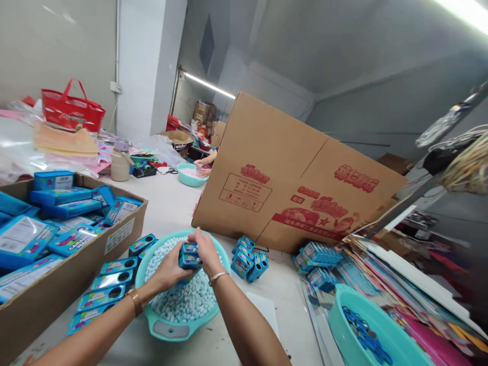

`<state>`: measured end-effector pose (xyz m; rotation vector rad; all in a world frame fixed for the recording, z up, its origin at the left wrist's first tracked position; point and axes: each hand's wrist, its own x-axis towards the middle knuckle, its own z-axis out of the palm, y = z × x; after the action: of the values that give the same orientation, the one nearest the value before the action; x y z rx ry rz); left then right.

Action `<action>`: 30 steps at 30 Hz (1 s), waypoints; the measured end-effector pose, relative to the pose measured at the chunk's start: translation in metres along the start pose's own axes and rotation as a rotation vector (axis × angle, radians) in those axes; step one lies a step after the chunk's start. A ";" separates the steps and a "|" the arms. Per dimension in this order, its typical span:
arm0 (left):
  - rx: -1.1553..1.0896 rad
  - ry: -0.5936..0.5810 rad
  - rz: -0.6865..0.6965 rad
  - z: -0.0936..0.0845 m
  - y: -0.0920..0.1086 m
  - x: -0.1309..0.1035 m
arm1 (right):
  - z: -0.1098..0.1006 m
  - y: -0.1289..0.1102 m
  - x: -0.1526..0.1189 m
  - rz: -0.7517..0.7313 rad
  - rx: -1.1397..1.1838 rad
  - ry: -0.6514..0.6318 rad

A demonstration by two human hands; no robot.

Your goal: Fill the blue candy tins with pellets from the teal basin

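Note:
Over a turquoise basin point(171, 333) of pale blue and white pellets point(183, 302), my left hand point(171, 265) and my right hand point(208, 251) hold small blue boxes point(189, 255) between them. The fingers of both hands are wrapped round the boxes from either side. A row of blue boxes with dark round holes point(101, 300) lies left of the basin. More blue boxes point(247, 258) stand just right of it.
An open carton point(125, 231) full of blue packs is at the left. A large cardboard sheet point(297, 173) leans behind. A turquoise tub point(339, 315) with blue parts and stacked printed sheets point(419, 290) are at the right. Another person's hands point(204, 165) are over a far basin point(186, 178).

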<state>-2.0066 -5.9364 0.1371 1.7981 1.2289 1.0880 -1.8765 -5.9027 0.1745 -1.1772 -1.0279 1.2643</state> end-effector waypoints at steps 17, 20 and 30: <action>-0.291 -0.084 -0.079 -0.039 -0.017 -0.052 | -0.070 0.088 -0.038 -0.223 -1.088 -0.348; -0.337 -0.077 -0.108 -0.041 -0.019 -0.059 | -0.056 0.086 -0.051 -0.239 -1.230 -0.340; -0.329 -0.137 -0.251 -0.049 0.001 -0.057 | -0.058 0.086 -0.029 -0.148 -0.745 -0.219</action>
<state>-2.0622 -5.9866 0.1442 1.4040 1.0876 0.9438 -1.8338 -5.9403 0.0833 -1.4887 -1.8089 0.9192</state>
